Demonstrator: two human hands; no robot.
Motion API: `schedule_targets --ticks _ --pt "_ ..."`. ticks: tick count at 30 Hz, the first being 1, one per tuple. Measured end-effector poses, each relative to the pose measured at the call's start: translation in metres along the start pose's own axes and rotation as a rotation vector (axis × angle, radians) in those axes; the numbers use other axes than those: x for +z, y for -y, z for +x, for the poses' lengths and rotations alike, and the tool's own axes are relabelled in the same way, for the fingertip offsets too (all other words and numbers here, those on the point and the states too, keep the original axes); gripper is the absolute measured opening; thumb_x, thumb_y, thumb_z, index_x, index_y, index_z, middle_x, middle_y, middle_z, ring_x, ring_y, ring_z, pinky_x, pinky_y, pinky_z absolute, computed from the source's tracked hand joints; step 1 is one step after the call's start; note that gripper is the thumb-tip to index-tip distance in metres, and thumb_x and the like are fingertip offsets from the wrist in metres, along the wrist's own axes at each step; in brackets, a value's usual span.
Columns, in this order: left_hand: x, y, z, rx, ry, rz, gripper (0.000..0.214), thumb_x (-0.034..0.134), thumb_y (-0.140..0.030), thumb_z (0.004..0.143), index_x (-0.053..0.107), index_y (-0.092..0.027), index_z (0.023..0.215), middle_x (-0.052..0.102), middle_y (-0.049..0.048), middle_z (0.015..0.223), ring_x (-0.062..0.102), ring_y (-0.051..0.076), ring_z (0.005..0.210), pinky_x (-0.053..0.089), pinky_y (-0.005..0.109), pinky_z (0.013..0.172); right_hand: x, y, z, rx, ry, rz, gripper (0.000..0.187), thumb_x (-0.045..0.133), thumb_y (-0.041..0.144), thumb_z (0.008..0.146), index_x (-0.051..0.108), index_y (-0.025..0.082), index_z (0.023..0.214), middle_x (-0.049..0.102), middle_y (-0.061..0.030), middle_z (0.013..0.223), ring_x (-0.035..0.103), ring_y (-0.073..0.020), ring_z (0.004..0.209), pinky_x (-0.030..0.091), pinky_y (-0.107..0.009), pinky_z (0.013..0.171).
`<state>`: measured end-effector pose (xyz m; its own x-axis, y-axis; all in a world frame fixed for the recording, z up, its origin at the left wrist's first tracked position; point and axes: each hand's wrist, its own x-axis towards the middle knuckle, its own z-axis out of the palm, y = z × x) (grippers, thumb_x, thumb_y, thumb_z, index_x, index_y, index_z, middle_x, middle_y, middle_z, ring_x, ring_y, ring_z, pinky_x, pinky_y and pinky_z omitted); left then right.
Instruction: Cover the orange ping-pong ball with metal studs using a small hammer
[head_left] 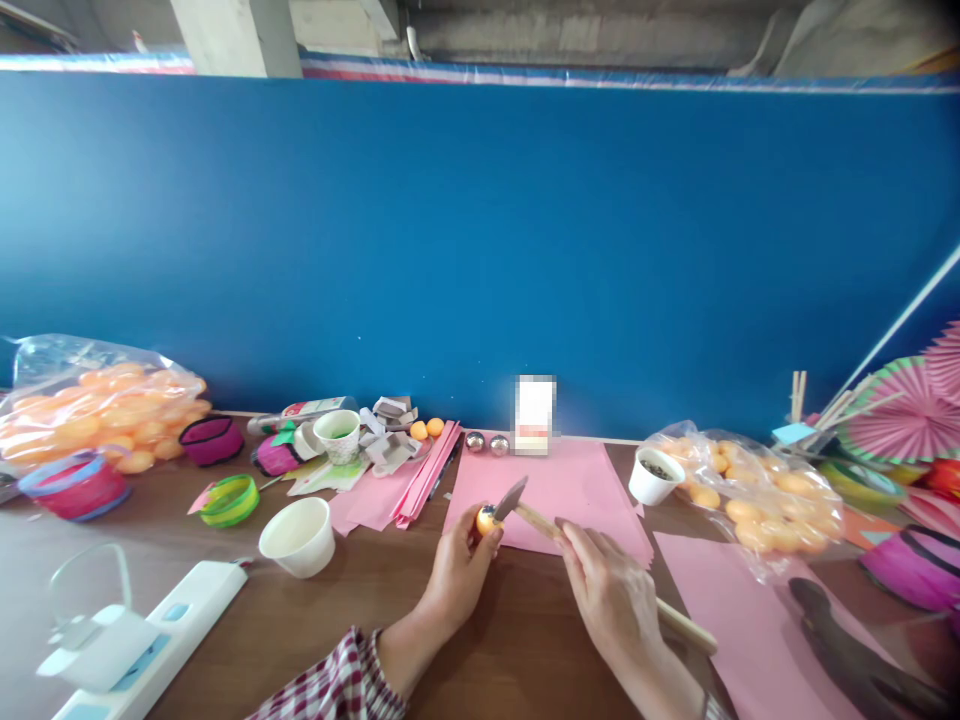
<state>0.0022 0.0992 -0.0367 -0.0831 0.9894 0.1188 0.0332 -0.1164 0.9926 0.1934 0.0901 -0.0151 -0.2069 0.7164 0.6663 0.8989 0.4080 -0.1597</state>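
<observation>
My left hand (459,575) grips a small orange ball (486,520) with dark, patchy marks on its top, like the table tennis balls nearby. In my right hand (611,590) is the long wooden handle of a hammer-like tool (536,520), its end sticking out behind the palm. The tool's pointed metal head (511,497) lies crosswise at the ball's upper right and appears to touch it. Both hands are over the brown table (517,660), just in front of a stack of pink paper (547,490). Two shiny metal balls (487,444) rest at the paper's back edge.
Bags of orange balls lie left (112,410) and right (780,490). A white bowl (298,540), a patterned cup (337,438) and a power strip (150,650) are on the left. A white cup (655,475) with dark bits stands right, near paper fans (896,425). A blue panel (465,240) rises behind.
</observation>
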Motion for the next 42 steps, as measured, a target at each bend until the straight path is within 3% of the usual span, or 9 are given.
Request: schedule_targets --ticks 7,11,16,20,26,30,36,42 --pt "0.001 0.006 0.002 0.019 -0.025 -0.129 0.042 0.059 -0.036 0.077 0.048 -0.018 0.113 0.057 0.0003 0.08 0.053 0.011 0.064 0.046 0.024 0.063 0.0 -0.003 -0.001 0.028 -0.047 -0.012 0.026 0.039 0.03 0.093 0.061 0.02 0.103 0.068 -0.0036 0.079 0.061 -0.0134 0.064 0.037 -0.023 0.058" --pt "0.001 0.008 0.002 0.026 -0.041 -0.118 0.038 0.057 -0.038 0.079 0.049 -0.017 0.11 0.056 -0.0001 0.076 0.055 0.012 0.064 0.048 0.025 0.063 0.001 -0.002 -0.002 -0.026 0.011 -0.006 0.028 0.037 0.028 0.093 0.062 0.019 0.1 0.068 -0.0045 0.079 0.061 -0.0135 0.067 0.038 -0.022 0.057" --pt "0.001 -0.001 -0.002 0.001 -0.019 -0.087 0.038 0.053 -0.043 0.081 0.051 -0.017 0.109 0.059 0.001 0.075 0.058 0.013 0.064 0.05 0.027 0.063 0.0 0.001 -0.002 0.011 -0.051 -0.011 0.028 0.038 0.03 0.093 0.062 0.018 0.101 0.067 -0.0049 0.079 0.061 -0.0133 0.066 0.039 -0.022 0.059" --pt "0.001 -0.005 -0.003 -0.018 -0.01 -0.045 0.037 0.05 -0.044 0.082 0.052 -0.017 0.107 0.059 0.0006 0.072 0.059 0.014 0.064 0.051 0.028 0.064 0.0 0.0 -0.002 -0.017 -0.012 0.009 0.028 0.037 0.029 0.093 0.062 0.019 0.099 0.067 -0.0039 0.078 0.061 -0.0131 0.067 0.038 -0.022 0.059" --pt "0.001 -0.001 -0.001 0.008 -0.007 -0.074 0.037 0.054 -0.041 0.08 0.05 -0.018 0.108 0.057 0.0008 0.082 0.058 0.012 0.068 0.05 0.026 0.065 -0.002 -0.032 0.004 0.094 -0.003 -0.13 0.029 0.036 0.032 0.092 0.058 0.02 0.108 0.065 -0.0054 0.083 0.058 -0.0184 0.075 0.038 -0.027 0.066" --pt "0.001 0.001 0.0 0.027 0.046 -0.053 0.035 0.059 -0.038 0.078 0.051 -0.017 0.104 0.058 0.0026 0.086 0.058 0.014 0.074 0.049 0.025 0.066 0.002 -0.053 0.005 0.159 0.044 -0.224 0.024 0.04 0.031 0.09 0.059 0.021 0.102 0.063 -0.0047 0.079 0.056 -0.0203 0.076 0.037 -0.028 0.065" --pt "0.0 -0.002 -0.001 0.03 0.071 -0.034 0.034 0.061 -0.034 0.076 0.051 -0.017 0.104 0.06 0.0037 0.09 0.058 0.015 0.078 0.05 0.024 0.066 0.005 -0.064 0.004 0.252 0.169 -0.247 0.017 0.045 0.03 0.088 0.06 0.024 0.092 0.06 -0.0043 0.079 0.053 -0.0212 0.078 0.033 -0.026 0.057" --pt "-0.001 -0.003 -0.003 0.034 0.053 0.026 0.033 0.063 -0.031 0.073 0.052 -0.018 0.102 0.06 0.0028 0.09 0.059 0.014 0.075 0.05 0.025 0.068 0.016 -0.075 0.0 0.277 0.211 -0.284 0.02 0.047 0.022 0.084 0.06 0.023 0.099 0.06 -0.0068 0.083 0.052 -0.021 0.074 0.032 -0.027 0.056"
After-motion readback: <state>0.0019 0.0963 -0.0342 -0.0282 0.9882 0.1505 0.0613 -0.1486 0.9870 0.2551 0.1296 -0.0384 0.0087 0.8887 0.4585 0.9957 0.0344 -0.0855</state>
